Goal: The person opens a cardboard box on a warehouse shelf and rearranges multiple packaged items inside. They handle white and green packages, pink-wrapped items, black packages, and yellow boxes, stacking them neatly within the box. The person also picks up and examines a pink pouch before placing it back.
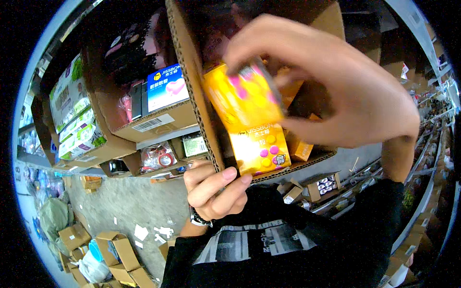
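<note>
Yellow box, blurred: at carton, between right hand's thumb and fingers. Lower yellow box: adjoining. Left hand: fingers bent at carton's edge, grip unclear. Carton wall separates blue box, left; white-green packs beyond.

We wear black short-sleeved shirt, pale block print across front, black-and-silver wristband; left hand, right hand bare.

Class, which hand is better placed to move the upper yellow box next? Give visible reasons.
Probably the right hand: it grasps the upper yellow box, while the left hand is lower, at the carton's near edge.
</note>
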The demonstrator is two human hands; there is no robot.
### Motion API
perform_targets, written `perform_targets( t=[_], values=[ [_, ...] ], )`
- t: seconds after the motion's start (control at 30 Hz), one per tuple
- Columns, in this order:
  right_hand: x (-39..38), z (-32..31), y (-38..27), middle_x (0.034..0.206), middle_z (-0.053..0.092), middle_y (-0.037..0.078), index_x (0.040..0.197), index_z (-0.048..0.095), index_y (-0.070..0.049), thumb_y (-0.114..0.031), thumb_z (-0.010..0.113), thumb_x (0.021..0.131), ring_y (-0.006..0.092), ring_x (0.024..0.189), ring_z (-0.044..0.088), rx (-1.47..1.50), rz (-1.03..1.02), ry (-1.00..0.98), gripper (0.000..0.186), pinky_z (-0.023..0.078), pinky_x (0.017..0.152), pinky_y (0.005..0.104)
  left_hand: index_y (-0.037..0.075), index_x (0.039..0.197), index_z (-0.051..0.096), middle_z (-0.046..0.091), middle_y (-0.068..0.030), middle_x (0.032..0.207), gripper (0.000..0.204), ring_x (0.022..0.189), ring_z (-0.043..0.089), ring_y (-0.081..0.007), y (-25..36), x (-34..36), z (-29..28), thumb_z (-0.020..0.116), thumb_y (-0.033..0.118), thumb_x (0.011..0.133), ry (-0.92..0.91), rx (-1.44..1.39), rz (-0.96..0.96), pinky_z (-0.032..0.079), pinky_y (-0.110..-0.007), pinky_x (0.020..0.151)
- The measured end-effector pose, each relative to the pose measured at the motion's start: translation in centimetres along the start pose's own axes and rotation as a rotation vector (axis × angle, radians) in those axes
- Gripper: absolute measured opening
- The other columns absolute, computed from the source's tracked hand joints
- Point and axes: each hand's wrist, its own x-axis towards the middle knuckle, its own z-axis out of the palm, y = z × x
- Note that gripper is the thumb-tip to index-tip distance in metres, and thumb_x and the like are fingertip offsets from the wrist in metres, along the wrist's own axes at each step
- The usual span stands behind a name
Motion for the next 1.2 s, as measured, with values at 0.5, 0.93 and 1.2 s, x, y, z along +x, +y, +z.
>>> perform_targets(
  t=[0.5, 0.93, 1.2],
  values=[
    [-1.3, 0.2, -0.4, 0.122, 0.058, 0.018, 0.130, 0.055, -0.005, -0.004, 0.073, 0.074, 0.0377, 0.114, 0.055, 0.059, 0.056, -0.239, 0.059, 0.046, 0.091, 0.0438, 0.020, 0.105, 0.066, 0.048, -0.0017, 0.112, 0.036, 0.082, 0.047, -0.0197, 0.1, 0.9, 0.4, 0.068, 0.003, 0.073, -0.006, -0.022, 0.015, 0.043, -0.029, 0.065],
    [-0.2, 2.2, -2.3, 0.107, 0.067, 0.019, 0.124, 0.058, -0.002, -0.007, 0.068, 0.082, 0.0368, 0.095, 0.066, 0.096, 0.293, -0.196, 0.044, 0.053, 0.076, 0.0404, 0.019, 0.103, 0.071, 0.047, -0.0003, 0.110, 0.033, 0.085, 0.046, -0.0184, -0.1, 1.0, 0.9, 0.072, 0.004, 0.073, 0.025, -0.006, 0.031, 0.043, -0.026, 0.062],
    [-0.4, 3.0, -1.2, 0.103, 0.068, 0.012, 0.117, 0.060, 0.000, 0.003, 0.065, 0.081, 0.0199, 0.093, 0.067, 0.134, 0.272, 0.170, 0.036, 0.053, 0.075, 0.0310, 0.017, 0.103, 0.072, 0.048, 0.0002, 0.111, 0.037, 0.083, 0.044, -0.0178, -0.3, 1.2, 0.2, 0.074, 0.001, 0.070, -0.024, -0.011, 0.038, 0.042, -0.027, 0.060]
  ],
)
